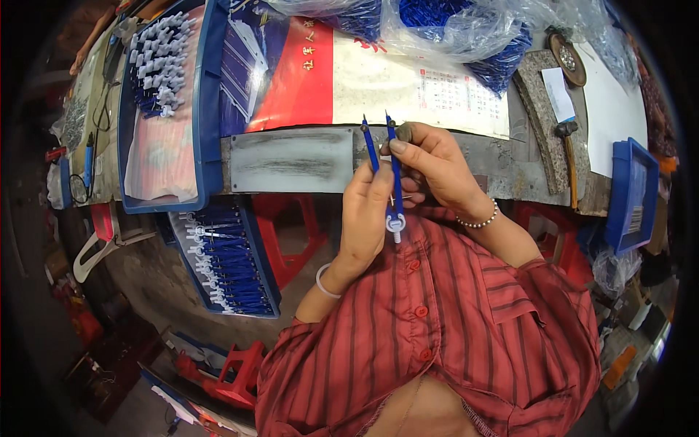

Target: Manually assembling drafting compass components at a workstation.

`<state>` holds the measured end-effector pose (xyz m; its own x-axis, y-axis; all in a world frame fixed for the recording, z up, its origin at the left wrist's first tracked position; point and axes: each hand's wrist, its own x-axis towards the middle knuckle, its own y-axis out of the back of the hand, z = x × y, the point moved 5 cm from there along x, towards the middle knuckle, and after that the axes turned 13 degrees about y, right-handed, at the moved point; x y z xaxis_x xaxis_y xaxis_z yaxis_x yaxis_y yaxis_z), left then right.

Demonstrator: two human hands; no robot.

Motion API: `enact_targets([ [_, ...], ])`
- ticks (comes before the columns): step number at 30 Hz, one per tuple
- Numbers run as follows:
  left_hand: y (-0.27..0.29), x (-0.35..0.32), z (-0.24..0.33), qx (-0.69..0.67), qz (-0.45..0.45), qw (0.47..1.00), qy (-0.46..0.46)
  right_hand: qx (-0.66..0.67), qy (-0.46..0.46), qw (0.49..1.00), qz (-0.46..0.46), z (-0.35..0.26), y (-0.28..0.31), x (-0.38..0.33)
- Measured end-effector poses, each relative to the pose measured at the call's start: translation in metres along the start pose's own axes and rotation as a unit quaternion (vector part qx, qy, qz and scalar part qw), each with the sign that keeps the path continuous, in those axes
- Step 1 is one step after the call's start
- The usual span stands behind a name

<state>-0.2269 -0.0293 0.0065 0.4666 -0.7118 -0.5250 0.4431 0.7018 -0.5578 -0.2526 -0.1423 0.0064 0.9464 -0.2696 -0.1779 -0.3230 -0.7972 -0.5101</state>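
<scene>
Both my hands hold one blue drawing compass (393,182) with a white hinge end, in front of my chest at the bench edge. My left hand (364,215) grips its lower part near the white hinge, and one blue leg rises above my fingers. My right hand (433,167) pinches the other leg with thumb and forefinger. The two pointed tips stand slightly apart, aimed away from me. A grey metal plate (291,160) lies on the bench just beyond the tips.
A blue tray (204,109) at the left holds white and blue compass parts. A lower blue tray (226,258) is full of assembled blue compasses. Plastic bags of blue parts (466,36) lie at the back. A hammer (569,156) and a blue bin (630,193) sit right.
</scene>
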Motion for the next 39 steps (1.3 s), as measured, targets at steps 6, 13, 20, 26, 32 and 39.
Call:
enact_targets([
  [6,-0.001,0.004,0.007,0.018,-0.006,0.995,-0.096,-0.213,0.164,0.963,0.015,-0.014,-0.001,0.007],
  [13,-0.006,-0.010,0.022,0.301,0.090,0.910,-0.269,-0.418,0.382,0.824,0.013,-0.046,-0.011,0.003],
  [20,-0.011,-0.015,0.022,0.344,0.099,0.889,-0.285,-0.493,0.446,0.747,0.014,-0.052,-0.017,-0.001],
  [26,-0.010,-0.006,0.011,0.397,0.120,0.876,-0.246,-0.401,0.185,0.897,-0.018,-0.035,0.011,0.005],
  [32,-0.024,-0.004,0.013,0.477,0.150,0.815,-0.294,-0.449,0.379,0.809,0.035,-0.048,-0.008,-0.016],
  [39,-0.035,-0.001,0.015,0.497,0.115,0.808,-0.294,-0.509,0.340,0.786,0.086,-0.058,0.001,-0.025],
])
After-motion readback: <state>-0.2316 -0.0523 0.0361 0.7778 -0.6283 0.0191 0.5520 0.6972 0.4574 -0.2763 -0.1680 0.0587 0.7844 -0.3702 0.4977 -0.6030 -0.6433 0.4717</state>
